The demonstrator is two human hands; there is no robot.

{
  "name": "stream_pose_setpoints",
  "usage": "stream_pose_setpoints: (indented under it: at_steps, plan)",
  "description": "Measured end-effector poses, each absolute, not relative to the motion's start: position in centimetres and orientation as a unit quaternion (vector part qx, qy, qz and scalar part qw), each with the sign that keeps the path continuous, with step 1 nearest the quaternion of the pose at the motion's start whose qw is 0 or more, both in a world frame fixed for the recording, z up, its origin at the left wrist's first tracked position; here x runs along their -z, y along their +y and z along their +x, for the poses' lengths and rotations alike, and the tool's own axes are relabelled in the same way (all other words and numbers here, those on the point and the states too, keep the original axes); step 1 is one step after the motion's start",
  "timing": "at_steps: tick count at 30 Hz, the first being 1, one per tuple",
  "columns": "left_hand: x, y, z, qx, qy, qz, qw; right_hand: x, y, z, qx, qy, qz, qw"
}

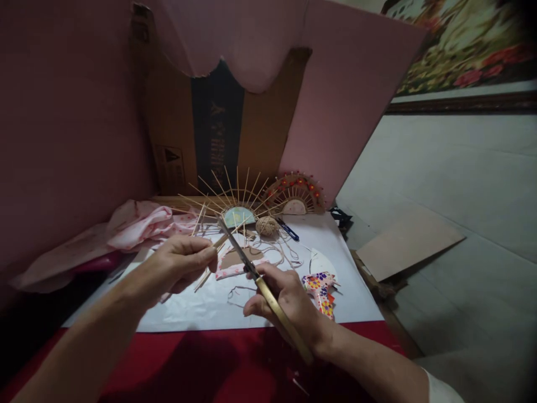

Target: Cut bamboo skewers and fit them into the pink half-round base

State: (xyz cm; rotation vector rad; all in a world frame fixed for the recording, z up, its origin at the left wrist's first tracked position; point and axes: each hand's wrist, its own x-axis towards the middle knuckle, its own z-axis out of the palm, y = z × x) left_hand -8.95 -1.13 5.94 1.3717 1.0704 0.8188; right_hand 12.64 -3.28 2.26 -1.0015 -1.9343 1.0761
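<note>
My left hand (180,262) is closed in a pinch on a short, thin wooden stick (221,240), whose end points toward the scissors. My right hand (291,299) grips a pair of scissors (240,252) with gold handles and dark blades. The blades point up and to the left and cross just in front of the stick's tip; I cannot tell whether they touch it. Below them lies a piece of brown cardboard (241,258) edged with pink-dotted cloth. Several loose sticks lie around my left hand.
Behind stand a fan-shaped stick frame (238,216) and a finished-looking fan with red flowers (296,206). A twine ball (267,226), a blue cutter (289,230), pink dotted cloth (140,224) and a flower-patterned glue gun (322,291) are on the white table sheet (188,313). Cardboard (268,123) walls the back.
</note>
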Motion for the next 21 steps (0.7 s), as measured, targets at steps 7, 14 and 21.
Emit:
stream_pose_setpoints:
  at_steps: [7,14,21]
  plan:
    - [-5.6,-0.6,-10.2,-0.292,0.503,0.599,0.55,-0.8,-3.0,11.7,-0.446,-0.715,-0.402,0.358]
    - [-5.6,-0.1,-10.8,-0.27,0.523,0.628,0.51,-0.7,-2.6,11.2,-0.394,-0.735,-0.418,0.361]
    - [-6.4,-0.5,-10.8,-0.283,0.5,0.672,0.468,-0.7,-3.4,11.4,-0.407,-0.732,-0.398,0.374]
